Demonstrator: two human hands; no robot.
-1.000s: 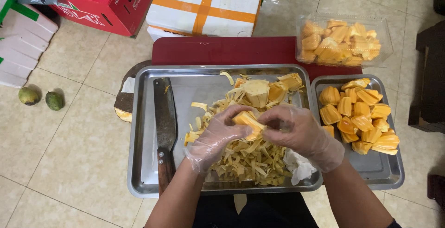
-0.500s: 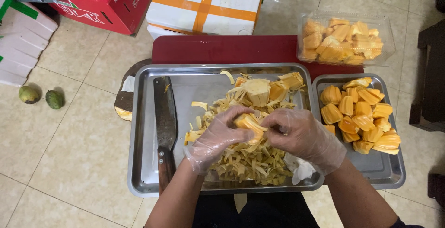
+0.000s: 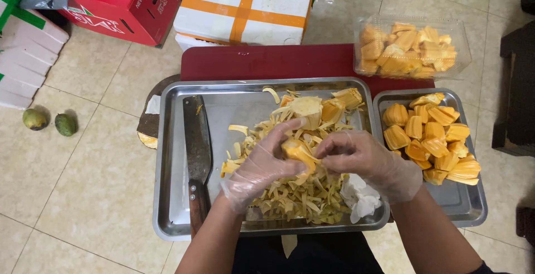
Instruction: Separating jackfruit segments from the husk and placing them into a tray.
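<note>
My left hand (image 3: 266,165) and my right hand (image 3: 368,161), both in thin clear gloves, grip one yellow jackfruit piece (image 3: 297,152) between them above a large steel tray (image 3: 173,196). Under the hands lies a heap of pale yellow jackfruit strands (image 3: 301,196). Further chunks of jackfruit (image 3: 320,108) sit at the tray's far side. A cleaver (image 3: 197,151) with a wooden handle lies along the tray's left part.
A smaller steel tray (image 3: 465,207) on the right holds peeled jackfruit pods (image 3: 432,137). A clear plastic box (image 3: 411,48) of pods rests on a dark red board (image 3: 267,62). Cardboard boxes (image 3: 245,3) stand behind. Two green fruits (image 3: 50,122) lie on the tiled floor.
Both hands stay over the heap and keep working the same jackfruit piece; the fingers have shifted slightly around it. Nothing else has moved.
</note>
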